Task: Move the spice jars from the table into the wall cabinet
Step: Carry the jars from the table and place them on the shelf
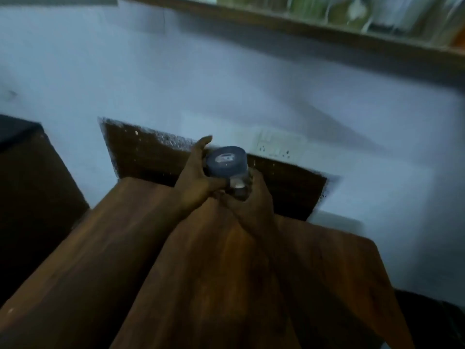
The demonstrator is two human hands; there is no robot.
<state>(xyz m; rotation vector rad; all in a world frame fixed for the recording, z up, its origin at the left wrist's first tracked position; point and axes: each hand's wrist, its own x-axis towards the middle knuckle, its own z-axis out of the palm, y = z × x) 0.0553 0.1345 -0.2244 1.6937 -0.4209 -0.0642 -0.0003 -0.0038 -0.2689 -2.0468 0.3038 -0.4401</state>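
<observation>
I hold one spice jar (227,170) above the table's (226,260) far edge, my left hand (198,177) and right hand (251,200) both wrapped round it. Its blue lid shows; my fingers hide the body. Above, the cabinet (327,18) is blurred, its contents uncountable.
</observation>
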